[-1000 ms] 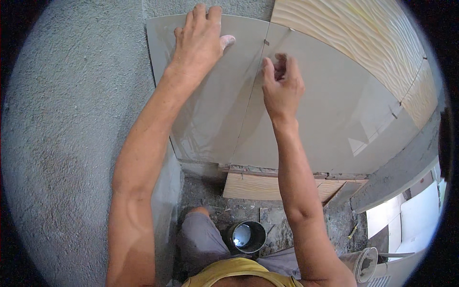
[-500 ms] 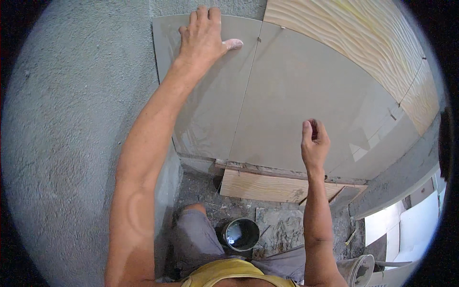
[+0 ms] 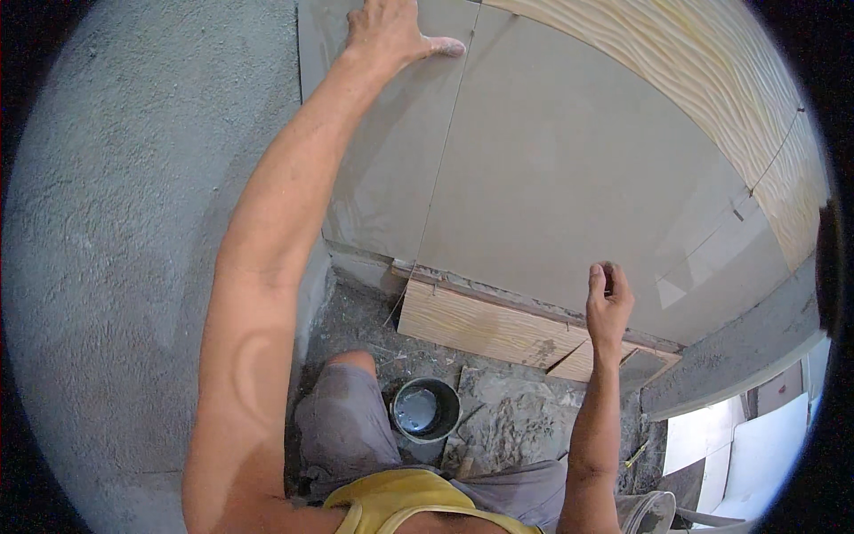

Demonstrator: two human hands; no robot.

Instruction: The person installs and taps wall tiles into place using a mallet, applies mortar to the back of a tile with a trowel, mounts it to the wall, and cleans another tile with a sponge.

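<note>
My left hand [image 3: 388, 34] lies flat on the smooth grey wall tile [image 3: 382, 160], high up near its top. Its thumb points out to the right, close to the seam; the fingertips run out of the picture. Right of that seam is a larger stretch of grey tile [image 3: 551, 151]. My right hand [image 3: 609, 307] hovers in front of the lower tiling, with fingers curled toward the thumb. Whatever lies between those fingers, if anything, is hidden. Above the grey tiles runs a row of cream, wavy-patterned tile [image 3: 685, 71].
A rough grey rendered wall [image 3: 133, 222] fills the left. Below the grey tiles, cream tile pieces [image 3: 480, 325] stand along the base. On the dirty floor sits a dark bucket [image 3: 398, 427]; another bucket [image 3: 654, 512] is at lower right, near white panels [image 3: 765, 454].
The view has shifted, so the tiling sits higher in the picture. My left thumb is nearer the seam. My right hand has moved lower and to the right, its fingers still curled.
</note>
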